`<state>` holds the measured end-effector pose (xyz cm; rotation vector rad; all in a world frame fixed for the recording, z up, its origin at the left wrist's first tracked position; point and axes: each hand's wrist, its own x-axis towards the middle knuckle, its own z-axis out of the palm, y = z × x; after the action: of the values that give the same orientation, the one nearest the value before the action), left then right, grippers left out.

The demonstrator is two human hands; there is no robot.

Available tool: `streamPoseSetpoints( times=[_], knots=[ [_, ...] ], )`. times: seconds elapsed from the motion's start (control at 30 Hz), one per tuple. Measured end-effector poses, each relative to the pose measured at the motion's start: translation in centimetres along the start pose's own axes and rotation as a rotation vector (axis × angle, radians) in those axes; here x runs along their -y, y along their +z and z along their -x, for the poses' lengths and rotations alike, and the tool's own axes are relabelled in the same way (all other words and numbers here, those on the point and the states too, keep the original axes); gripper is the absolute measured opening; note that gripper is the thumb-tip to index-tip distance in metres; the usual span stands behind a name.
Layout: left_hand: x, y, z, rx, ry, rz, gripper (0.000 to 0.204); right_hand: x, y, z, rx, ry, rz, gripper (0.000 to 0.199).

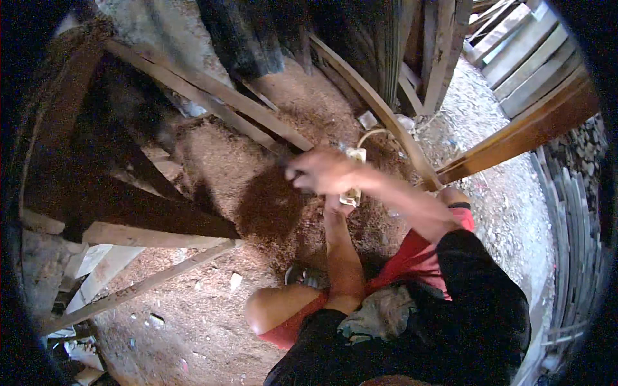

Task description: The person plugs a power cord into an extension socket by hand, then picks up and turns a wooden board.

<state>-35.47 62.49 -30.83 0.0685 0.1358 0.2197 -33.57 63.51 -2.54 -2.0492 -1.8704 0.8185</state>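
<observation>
A white socket block (353, 193) with a pale cable (370, 134) sits in the middle of the view, over sawdust-covered ground. My left hand (336, 207) reaches up from below and grips the block's lower end. Coming in from the right, my right hand (320, 171) lies across the block with its fingers curled, blurred by motion. A small dark end (287, 165) sticks out at its left side; whether the hand grips it cannot be made out. My bent knee (270, 309) and red shorts (412, 257) show below.
Long wooden battens (212, 96) cross the ground at upper left, and a curved batten (373, 103) runs behind the hands. A dark beam (148, 206) lies at left. Stacked planks (528, 58) and a brown board (515, 138) stand at upper right on gravel (508, 212).
</observation>
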Motion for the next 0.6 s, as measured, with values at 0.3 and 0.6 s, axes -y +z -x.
streamPoseSetpoints(
  times=[0.3,0.6],
  knots=[
    [-0.1,6.0,-1.1,0.16,-0.067,-0.092,0.056,-8.9,-5.1,8.8,-0.287,0.143,-0.001,0.027],
    [1.6,11.2,-1.7,0.115,-0.073,-0.156,0.058,-11.1,-4.0,9.6,-0.479,0.214,0.196,0.035]
  ],
)
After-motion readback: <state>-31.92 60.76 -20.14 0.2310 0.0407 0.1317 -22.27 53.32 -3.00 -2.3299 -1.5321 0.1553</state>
